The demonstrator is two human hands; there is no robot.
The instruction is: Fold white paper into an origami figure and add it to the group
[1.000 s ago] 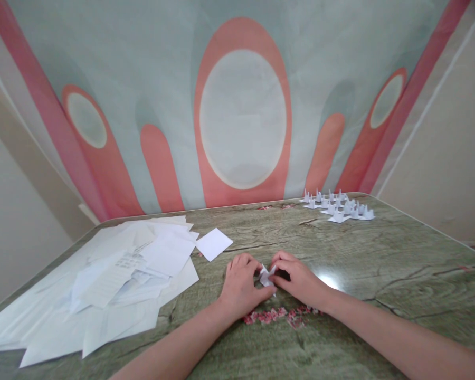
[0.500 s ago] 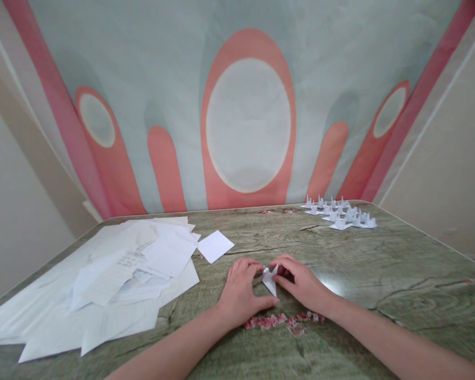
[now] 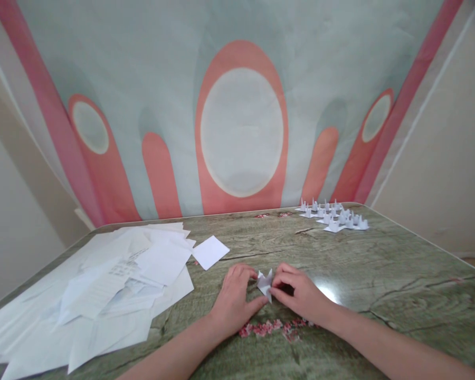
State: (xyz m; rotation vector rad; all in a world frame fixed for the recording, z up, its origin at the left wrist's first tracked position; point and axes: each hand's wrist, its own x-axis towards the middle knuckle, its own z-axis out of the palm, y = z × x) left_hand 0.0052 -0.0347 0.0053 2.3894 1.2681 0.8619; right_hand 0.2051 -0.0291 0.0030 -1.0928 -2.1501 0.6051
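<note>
Nearest, two bare forearms come in from the bottom edge and slant toward each other over the wood-patterned worktop [image 3: 364,332], a strip of pink printed blossoms [image 3: 267,328] showing between the wrists. Beyond the blossoms, the small white folded paper [image 3: 265,283] lies in the gap between the hands, its pointed tips facing away from the person and another point facing back. The left hand [image 3: 237,295] rests low on its side, back up, thumb and fingers curved in a C; the thumb tip meets the paper's near point and the forefinger its far left corner, holding it between them. The right hand [image 3: 293,290] comes in from the other side with fingers curled under, thumb and forefinger pinched at the paper's right edge. The two hands are apart, joined only by the paper.

To the left spreads a loose heap of white sheets [image 3: 122,279], some bearing print. A square white sheet [image 3: 211,252] lies just beside its far right corner. Farther, toward the far right corner, white folded paper figures [image 3: 332,215] stand clustered. Behind rises a grey-green backdrop [image 3: 174,63] with coral arches.
</note>
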